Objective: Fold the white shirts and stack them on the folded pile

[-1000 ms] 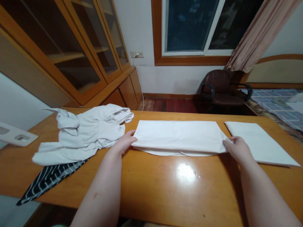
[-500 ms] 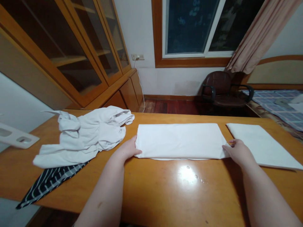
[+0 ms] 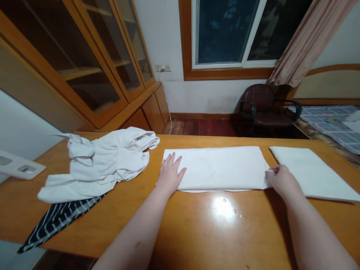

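A white cloth [image 3: 222, 168], folded into a long flat rectangle, lies on the wooden table [image 3: 197, 232]. On its left end my left hand [image 3: 170, 174] rests flat, fingers spread over the fabric. My right hand [image 3: 284, 180] pinches the cloth's right end between thumb and fingers. Just beyond that hand lies a second folded white cloth [image 3: 315, 172], flat and apart from the first. To the left is a crumpled white garment [image 3: 112, 157], partly covering a black-and-white striped cloth [image 3: 62, 215] that reaches the table's front edge.
A white plastic piece with slots [image 3: 24, 167] juts in at the table's left side. Behind the table stand a glass-doored wooden cabinet [image 3: 123, 97] and a brown armchair [image 3: 261, 108]. At the right is a bed [image 3: 332, 123] with a plaid cover.
My left hand has let go of the cloth's left edge and moved onto its top, fingers now spread flat. My right hand keeps its hold at the right end.
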### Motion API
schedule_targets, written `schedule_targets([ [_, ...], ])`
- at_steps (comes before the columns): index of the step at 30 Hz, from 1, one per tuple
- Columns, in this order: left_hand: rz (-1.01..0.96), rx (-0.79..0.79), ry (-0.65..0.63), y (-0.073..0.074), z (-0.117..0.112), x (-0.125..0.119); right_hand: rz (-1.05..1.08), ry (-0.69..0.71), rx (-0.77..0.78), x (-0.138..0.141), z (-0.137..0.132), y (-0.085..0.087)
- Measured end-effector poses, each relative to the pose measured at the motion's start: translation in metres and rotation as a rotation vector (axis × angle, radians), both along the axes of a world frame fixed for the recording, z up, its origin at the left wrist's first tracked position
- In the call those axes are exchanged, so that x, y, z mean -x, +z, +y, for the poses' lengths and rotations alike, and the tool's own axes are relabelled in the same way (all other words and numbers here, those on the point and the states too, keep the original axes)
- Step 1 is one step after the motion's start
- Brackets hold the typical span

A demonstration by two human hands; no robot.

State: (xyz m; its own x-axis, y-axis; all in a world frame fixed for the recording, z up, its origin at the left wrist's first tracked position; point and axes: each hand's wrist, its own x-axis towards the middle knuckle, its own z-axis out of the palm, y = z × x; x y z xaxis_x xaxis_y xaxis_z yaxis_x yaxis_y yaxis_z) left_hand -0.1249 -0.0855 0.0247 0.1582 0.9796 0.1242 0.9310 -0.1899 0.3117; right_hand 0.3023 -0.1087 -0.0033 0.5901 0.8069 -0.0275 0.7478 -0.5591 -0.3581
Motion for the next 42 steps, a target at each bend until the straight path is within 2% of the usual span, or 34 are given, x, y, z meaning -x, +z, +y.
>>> schedule_targets([
  [3, 0.043, 0.139, -0.200, -0.015, 0.003, -0.006, -0.019, -0.001, -0.011, -0.004, 0.001, -0.003],
  [5, 0.066, 0.206, -0.248, -0.021, 0.007, -0.003, -0.020, 0.009, 0.003, -0.008, 0.002, -0.006],
  [9, 0.091, 0.241, -0.237, -0.024, 0.013, 0.004, -0.023, 0.040, 0.056, -0.013, 0.005, -0.010],
  [15, 0.109, 0.315, -0.228, -0.019, 0.014, 0.003, -0.055, 0.029, 0.167, -0.012, 0.006, -0.006],
  [20, 0.151, 0.293, -0.230, -0.018, 0.010, 0.003, -0.067, 0.021, 0.242, -0.010, 0.002, 0.000],
  [22, 0.159, 0.268, -0.228, -0.019, 0.011, 0.004, -0.118, -0.001, 0.212, -0.006, -0.002, 0.004],
  [24, 0.161, 0.261, -0.234, -0.020, 0.016, 0.006, -0.212, -0.006, 0.083, 0.002, -0.004, 0.008],
  [26, 0.156, 0.268, -0.255, -0.021, 0.022, 0.009, -0.290, 0.074, -0.097, 0.014, -0.005, 0.009],
  [28, 0.148, 0.271, -0.272, -0.021, 0.027, 0.012, -0.311, 0.242, -0.253, 0.027, -0.005, 0.007],
  [31, 0.144, 0.258, -0.275, -0.022, 0.031, 0.014, -0.302, 0.492, -0.373, 0.052, -0.003, 0.000],
  [34, 0.147, 0.252, -0.270, -0.023, 0.030, 0.014, -0.271, 0.684, -0.352, 0.086, -0.003, -0.003],
  [38, 0.143, 0.253, -0.265, -0.024, 0.028, 0.013, -0.211, 0.919, -0.247, 0.148, 0.003, 0.006],
  [42, 0.128, 0.248, -0.260, -0.024, 0.028, 0.013, -0.166, 1.042, -0.163, 0.208, 0.025, 0.017],
])
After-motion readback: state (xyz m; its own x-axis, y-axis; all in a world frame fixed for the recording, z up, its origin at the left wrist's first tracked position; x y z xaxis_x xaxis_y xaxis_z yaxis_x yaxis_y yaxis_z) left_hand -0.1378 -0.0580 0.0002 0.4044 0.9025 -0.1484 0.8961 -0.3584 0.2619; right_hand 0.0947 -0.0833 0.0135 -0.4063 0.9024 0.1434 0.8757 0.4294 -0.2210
